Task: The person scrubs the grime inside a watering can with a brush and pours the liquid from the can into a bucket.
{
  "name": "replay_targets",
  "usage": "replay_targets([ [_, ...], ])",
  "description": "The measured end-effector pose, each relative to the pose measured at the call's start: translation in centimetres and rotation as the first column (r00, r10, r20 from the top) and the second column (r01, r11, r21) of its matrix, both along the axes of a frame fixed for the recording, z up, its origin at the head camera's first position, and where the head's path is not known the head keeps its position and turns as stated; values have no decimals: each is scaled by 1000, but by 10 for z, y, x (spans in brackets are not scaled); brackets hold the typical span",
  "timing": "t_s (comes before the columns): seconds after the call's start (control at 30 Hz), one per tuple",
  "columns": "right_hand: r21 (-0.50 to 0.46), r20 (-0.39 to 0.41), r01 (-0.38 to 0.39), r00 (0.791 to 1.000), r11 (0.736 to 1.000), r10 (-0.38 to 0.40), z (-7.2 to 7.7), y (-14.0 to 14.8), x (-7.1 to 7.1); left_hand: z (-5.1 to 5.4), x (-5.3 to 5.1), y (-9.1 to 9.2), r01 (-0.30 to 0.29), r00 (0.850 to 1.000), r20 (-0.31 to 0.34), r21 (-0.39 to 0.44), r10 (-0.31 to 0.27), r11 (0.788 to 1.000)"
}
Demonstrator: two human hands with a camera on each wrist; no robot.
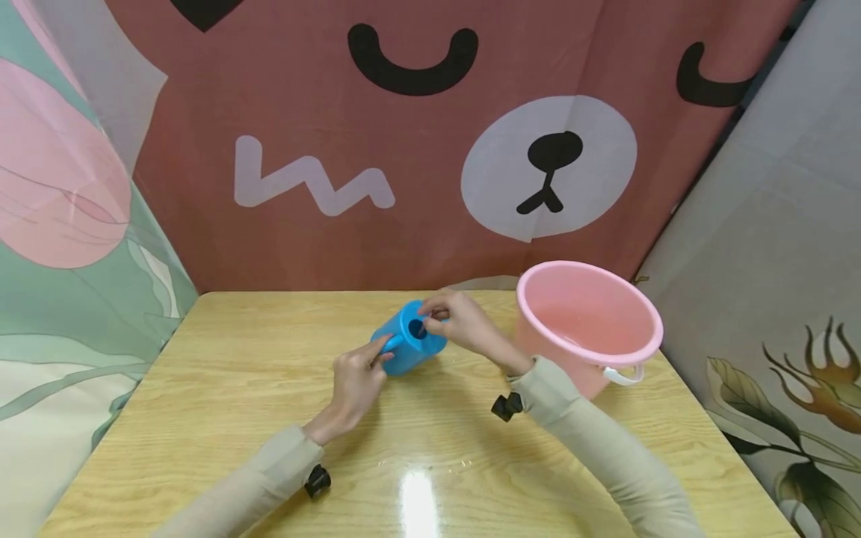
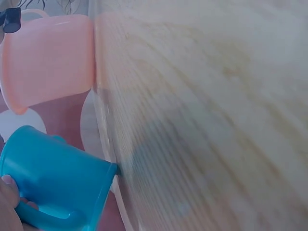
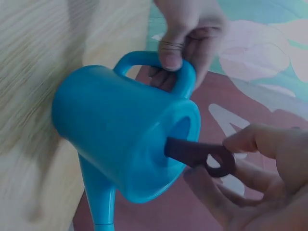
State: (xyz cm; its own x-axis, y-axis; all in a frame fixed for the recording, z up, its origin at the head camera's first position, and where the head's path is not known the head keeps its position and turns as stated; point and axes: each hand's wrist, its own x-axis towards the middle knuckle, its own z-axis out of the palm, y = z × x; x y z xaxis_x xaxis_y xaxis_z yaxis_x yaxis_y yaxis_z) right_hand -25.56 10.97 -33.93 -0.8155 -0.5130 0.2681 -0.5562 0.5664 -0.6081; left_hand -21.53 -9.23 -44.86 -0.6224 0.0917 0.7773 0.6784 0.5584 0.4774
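A blue watering can [image 1: 403, 362] is tilted over the table, its top opening facing my right hand. My left hand [image 1: 356, 382] grips its handle [image 3: 142, 58], with the thumb across the loop. The spout [image 3: 98, 192] shows on the far side in the right wrist view. With thumb and fingers, my right hand [image 1: 466, 323] pinches a dark brown flat piece [image 3: 192, 153] that has an oval hole near the held end. Its other end reaches the can's opening. In the left wrist view the can's bottom edge is close to the tabletop; contact is unclear.
To the right of the can stands a pink bucket [image 1: 557, 355] with a white handle [image 1: 624, 376], close to my right forearm. The wooden table [image 1: 235, 373] ends against a brown bear-print curtain [image 1: 323, 254]. Printed cloths hang at both sides.
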Motion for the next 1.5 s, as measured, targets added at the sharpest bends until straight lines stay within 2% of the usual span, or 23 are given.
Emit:
replay_targets([
  [0.13, 49, -79, 88, 993, 995, -84, -2, -5, 4, 0, -1, 1, -5, 1000, -3, -14, 5, 1000],
  [0.33, 134, -167, 168, 975, 977, -145, -6, -10, 7, -2, -1, 1, -12, 1000, -20, -32, 12, 999],
  [0.63, 157, -183, 220, 965, 963, -190, -20, -12, 3, 0, 0, 1, -3, 1000, -20, -36, 2, 999],
  [0.73, 140, -190, 245, 957, 959, -217, -24, -12, 0, 0, 0, 2, -4, 1000, -17, -40, 3, 999],
  [0.87, 97, -147, 253, 960, 963, -237, -23, -10, -1, 0, 0, 3, -8, 1000, -27, -45, 6, 999],
  [1.03, 21, -93, 290, 954, 957, -287, -12, -8, 0, 0, -1, 5, -22, 998, -65, -70, 18, 997],
  [1.23, -95, -96, 316, 941, 944, -324, -1, -9, 4, 1, -1, 6, -19, 996, -86, -78, 12, 997],
  [1.33, -82, -118, 315, 939, 946, -323, -5, -10, 5, 1, -1, 6, -24, 997, -77, -83, 18, 996],
  [1.5, -55, -137, 313, 938, 948, -318, -21, -13, 1, 1, 0, 5, -21, 998, -57, -83, 17, 996],
])
